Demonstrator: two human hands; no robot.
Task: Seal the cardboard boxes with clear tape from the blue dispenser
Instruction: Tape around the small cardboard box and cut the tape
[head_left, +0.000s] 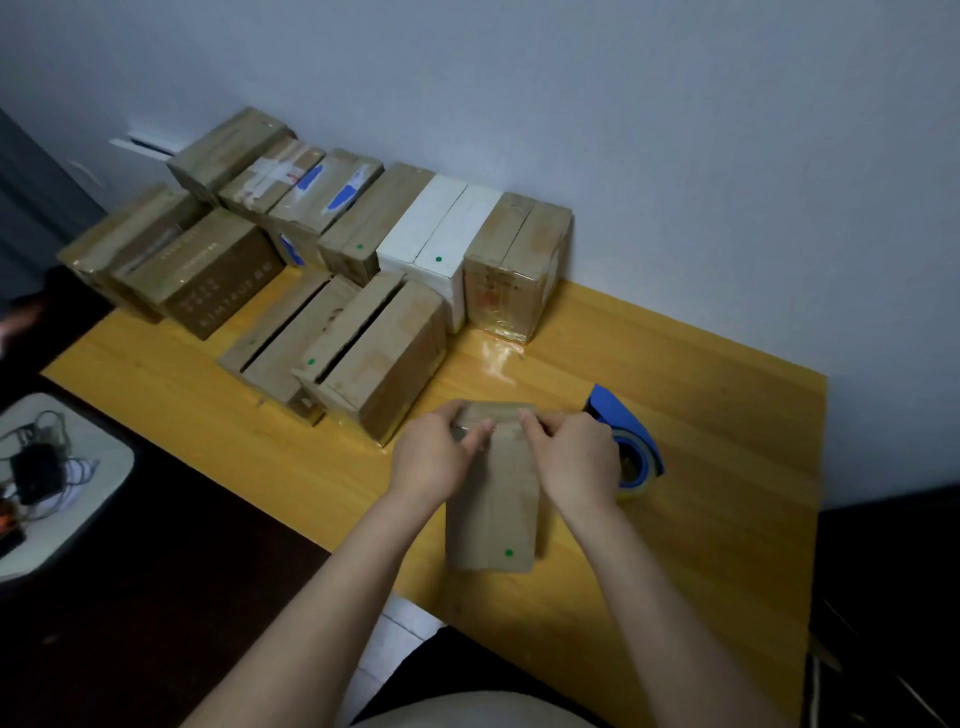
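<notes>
Left hand (434, 457) and right hand (574, 457), fingers curled, pinch far end of cardboard box (491, 519) on table (727, 467).

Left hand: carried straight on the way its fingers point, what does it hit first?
Probably the right hand: the left hand grips the far end of the small box, fingers aimed rightward at it, close across. Beyond lies the blue dispenser; depth is unclear.
</notes>
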